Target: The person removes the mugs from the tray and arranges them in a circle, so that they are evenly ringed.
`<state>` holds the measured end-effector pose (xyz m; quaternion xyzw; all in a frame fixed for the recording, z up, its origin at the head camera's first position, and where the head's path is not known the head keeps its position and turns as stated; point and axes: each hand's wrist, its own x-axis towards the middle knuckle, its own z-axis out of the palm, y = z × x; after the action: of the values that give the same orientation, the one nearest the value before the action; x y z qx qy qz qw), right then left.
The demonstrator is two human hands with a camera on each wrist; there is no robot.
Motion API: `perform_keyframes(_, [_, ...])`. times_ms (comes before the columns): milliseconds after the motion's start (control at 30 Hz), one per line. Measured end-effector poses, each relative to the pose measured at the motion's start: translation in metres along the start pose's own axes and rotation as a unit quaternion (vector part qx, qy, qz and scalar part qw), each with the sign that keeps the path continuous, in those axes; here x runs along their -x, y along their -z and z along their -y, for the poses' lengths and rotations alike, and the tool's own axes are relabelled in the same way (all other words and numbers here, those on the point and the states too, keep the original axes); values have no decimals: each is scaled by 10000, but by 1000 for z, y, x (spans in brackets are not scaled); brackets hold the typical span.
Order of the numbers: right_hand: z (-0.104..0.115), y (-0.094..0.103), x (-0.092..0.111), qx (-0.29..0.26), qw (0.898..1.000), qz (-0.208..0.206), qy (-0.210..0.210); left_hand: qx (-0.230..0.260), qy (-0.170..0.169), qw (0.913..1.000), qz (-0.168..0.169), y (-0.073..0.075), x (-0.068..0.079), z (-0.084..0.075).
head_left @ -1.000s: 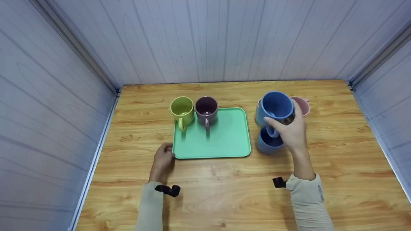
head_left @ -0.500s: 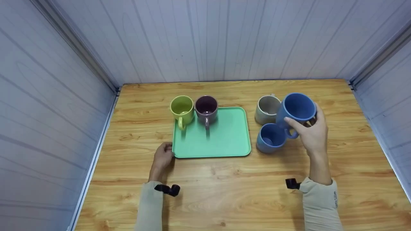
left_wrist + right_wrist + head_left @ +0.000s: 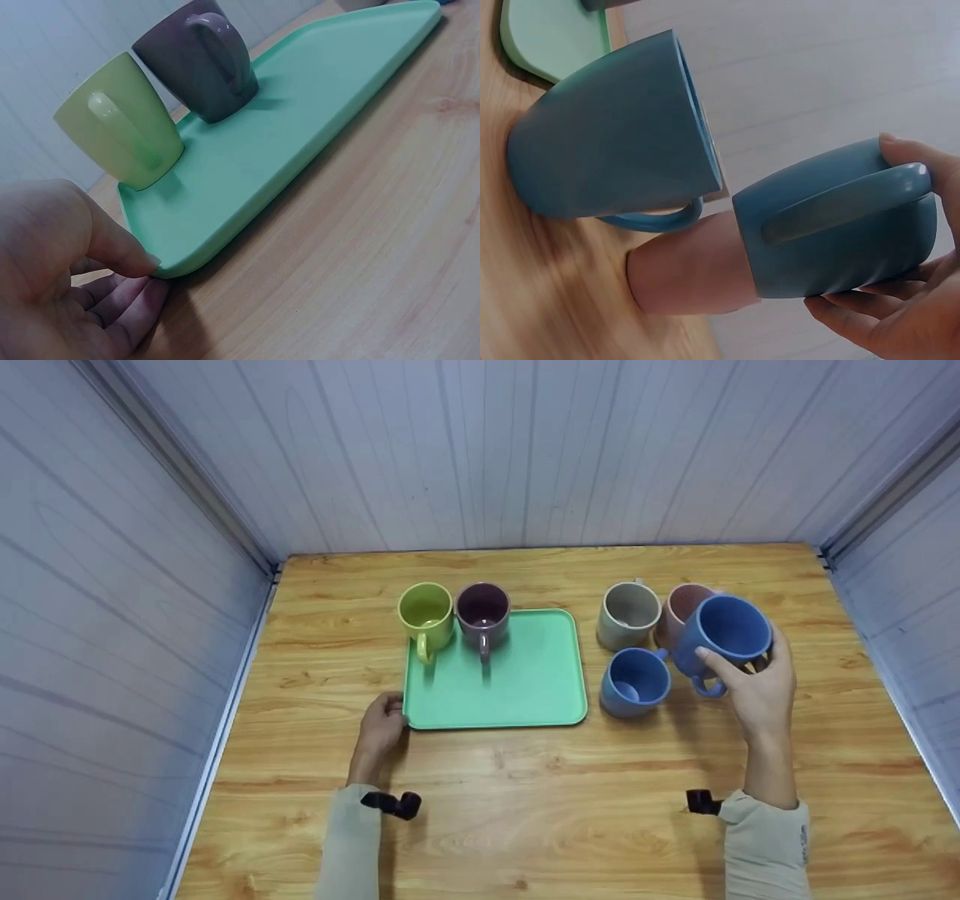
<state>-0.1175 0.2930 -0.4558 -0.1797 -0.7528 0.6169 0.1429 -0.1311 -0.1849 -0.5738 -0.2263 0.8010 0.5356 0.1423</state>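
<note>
My right hand (image 3: 766, 694) grips a blue mug (image 3: 690, 649) around its body, holding it tilted above the table, its handle toward me. Behind it a pink mug (image 3: 681, 604) is partly hidden. Left of the held mug, a second blue mug (image 3: 630, 694) stands upright, handle pointing back right. In the right wrist view the thumb and fingers span the held mug (image 3: 840, 262). My left hand (image 3: 381, 727) pinches the near left corner of the green tray (image 3: 517, 690); the left wrist view has the thumb on its rim (image 3: 169, 266). On the tray stand a yellow-green mug (image 3: 439, 637) and a purple mug (image 3: 495, 630).
A grey mug (image 3: 615, 634) stands behind the upright blue mug, close to the pink one. Panelled walls (image 3: 480, 457) rise behind the wooden table (image 3: 525, 810) and at both sides.
My right hand has carried the blue mug to the right, away from above the grey mug and the other blue mug, and slightly toward me. The left hand and the tray have stayed put.
</note>
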Motion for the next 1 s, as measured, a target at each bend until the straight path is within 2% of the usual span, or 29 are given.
perform_keyframes(167, [-12,4,-2,34,9999,-127,-109,-13,94,10000,13,0,0,-1])
perform_keyframes(500, [-45,6,-3,351,9979,-372,-398,-15,-138,9999,13,2,2,0])
perform_keyframes(1000, [-79,0,-4,213,9966,-432,-676,58,-34,10000,48,2,1,2])
